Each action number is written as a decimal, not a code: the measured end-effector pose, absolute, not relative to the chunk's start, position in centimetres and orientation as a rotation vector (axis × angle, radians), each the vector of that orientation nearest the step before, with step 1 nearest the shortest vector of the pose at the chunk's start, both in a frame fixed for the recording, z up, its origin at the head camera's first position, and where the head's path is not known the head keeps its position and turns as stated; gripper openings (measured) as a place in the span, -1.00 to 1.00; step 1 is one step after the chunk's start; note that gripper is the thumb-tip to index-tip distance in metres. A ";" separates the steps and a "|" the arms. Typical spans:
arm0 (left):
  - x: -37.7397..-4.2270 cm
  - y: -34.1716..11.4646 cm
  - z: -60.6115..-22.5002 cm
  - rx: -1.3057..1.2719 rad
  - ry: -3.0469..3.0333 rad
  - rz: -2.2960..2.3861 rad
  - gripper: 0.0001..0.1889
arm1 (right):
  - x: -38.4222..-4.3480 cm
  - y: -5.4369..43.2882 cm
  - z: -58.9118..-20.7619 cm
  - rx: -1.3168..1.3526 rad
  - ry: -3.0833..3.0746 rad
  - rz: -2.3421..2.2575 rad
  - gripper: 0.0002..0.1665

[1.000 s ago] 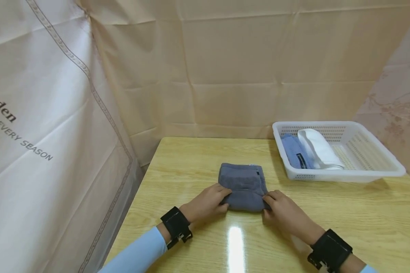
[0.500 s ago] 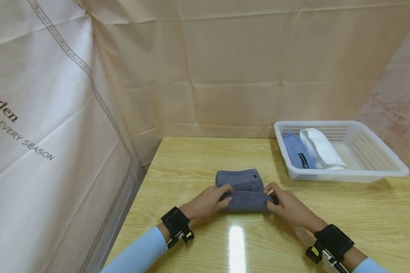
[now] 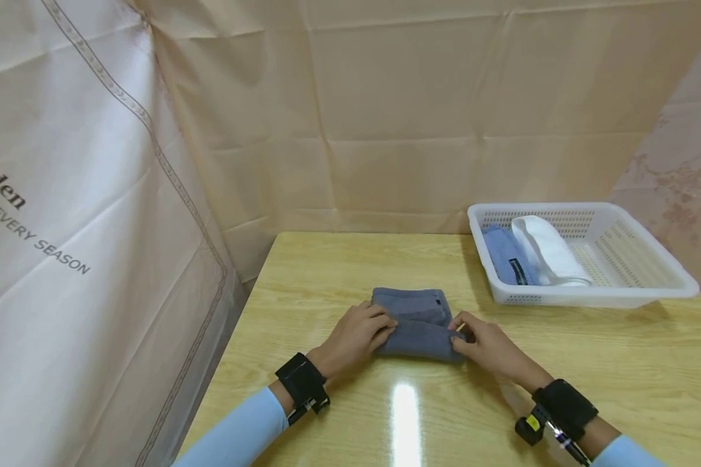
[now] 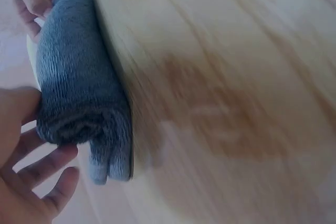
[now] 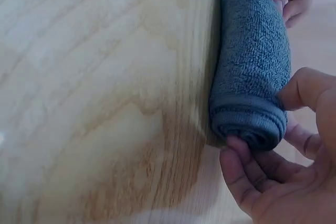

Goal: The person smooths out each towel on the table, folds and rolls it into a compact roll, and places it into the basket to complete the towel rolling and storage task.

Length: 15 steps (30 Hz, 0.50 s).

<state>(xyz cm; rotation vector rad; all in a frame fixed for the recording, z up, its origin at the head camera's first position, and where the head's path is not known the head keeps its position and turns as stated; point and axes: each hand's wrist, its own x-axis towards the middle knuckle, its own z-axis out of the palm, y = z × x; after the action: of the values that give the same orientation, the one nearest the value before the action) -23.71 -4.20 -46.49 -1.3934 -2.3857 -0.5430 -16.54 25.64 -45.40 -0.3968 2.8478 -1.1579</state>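
Observation:
A dark grey towel (image 3: 417, 338) lies partly rolled on the table, its near part a thick roll and its far part still flat and folded. At the roll's left end, my left hand (image 3: 356, 334) holds it between thumb and fingers. My right hand (image 3: 491, 347) grips the opposite end, with fingertips against the coiled edge in the right wrist view. Both wrist views show the spiral layers of the towel (image 4: 79, 77) at its ends. A small dark tag sits on the flat part, near its far right corner.
A white plastic basket (image 3: 590, 297) stands at the table's back right, holding a folded blue towel (image 3: 505, 256) and a folded white towel (image 3: 549, 253). The wooden table (image 3: 327, 272) meets a beige cloth hanging (image 3: 397, 117) behind. Pale printed fabric hangs at the left.
The near edge of the grey towel has been rolled into a thicker roll, covering more of the flat part. Both hands have shifted their hold slightly at the roll's ends.

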 end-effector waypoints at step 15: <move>-23.0 -4.6 -45.8 -1.455 -2.525 -0.227 -0.43 | -14.3 24.0 -45.8 -1.004 3.316 -0.519 -0.43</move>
<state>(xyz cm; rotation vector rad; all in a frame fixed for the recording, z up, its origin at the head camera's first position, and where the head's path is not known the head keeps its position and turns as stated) -23.04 -4.62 -45.75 -1.4546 -2.5249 -0.2265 -14.29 23.97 -45.80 -1.0042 3.3158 -0.5193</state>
